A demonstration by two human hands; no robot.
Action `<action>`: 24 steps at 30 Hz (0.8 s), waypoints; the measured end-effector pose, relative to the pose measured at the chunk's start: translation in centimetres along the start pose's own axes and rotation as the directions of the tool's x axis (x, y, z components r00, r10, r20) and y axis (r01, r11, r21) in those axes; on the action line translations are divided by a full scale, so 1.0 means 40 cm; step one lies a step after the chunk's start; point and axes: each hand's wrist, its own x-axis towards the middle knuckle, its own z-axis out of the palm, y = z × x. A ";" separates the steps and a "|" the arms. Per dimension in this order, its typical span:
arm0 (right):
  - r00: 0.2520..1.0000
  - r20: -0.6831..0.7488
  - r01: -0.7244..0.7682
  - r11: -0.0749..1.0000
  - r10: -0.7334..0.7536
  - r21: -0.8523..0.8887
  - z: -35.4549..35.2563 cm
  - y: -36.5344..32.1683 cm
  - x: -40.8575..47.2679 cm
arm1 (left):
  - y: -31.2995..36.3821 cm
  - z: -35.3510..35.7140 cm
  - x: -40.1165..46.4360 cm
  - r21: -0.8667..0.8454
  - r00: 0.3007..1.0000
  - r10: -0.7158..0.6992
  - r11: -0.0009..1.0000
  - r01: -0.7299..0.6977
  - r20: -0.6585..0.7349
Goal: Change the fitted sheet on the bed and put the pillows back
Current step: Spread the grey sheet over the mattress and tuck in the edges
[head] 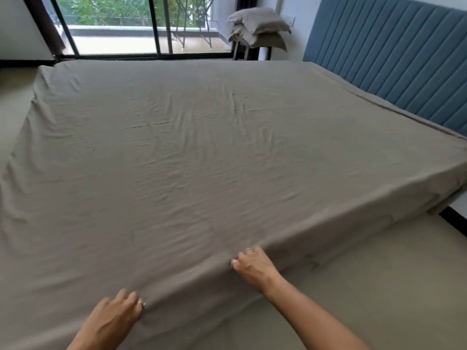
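This is a bedroom in a home. A wide bed (pixel 202 147) fills most of the frame, its mattress covered by a taupe fitted sheet (pixel 252 185), with a blue channel-padded headboard (pixel 394 51) running along the upper right. At top centre, two pillows (pixel 257 27) in matching taupe cases sit stacked on a small stand beside the wall. In the upper left, a dark-framed sliding glass door (pixel 113 26) opens onto a balcony (green foliage shows beyond its ledge). A pale floor (pixel 379 269) lies at lower right.
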 end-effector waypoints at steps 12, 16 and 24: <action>0.995 -0.059 -0.079 0.993 0.084 0.089 0.046 0.062 -0.048 | 0.046 -0.057 0.073 0.042 0.983 -0.089 0.996 0.083 0.159; 0.952 -0.097 -0.285 0.957 0.290 0.057 0.085 0.212 -0.082 | 0.123 -0.064 0.170 0.058 0.970 -0.052 0.998 0.039 0.237; 0.927 -0.086 -0.365 0.931 0.365 0.016 0.165 0.414 -0.097 | 0.246 -0.001 0.327 0.110 0.992 0.046 0.992 -0.059 0.117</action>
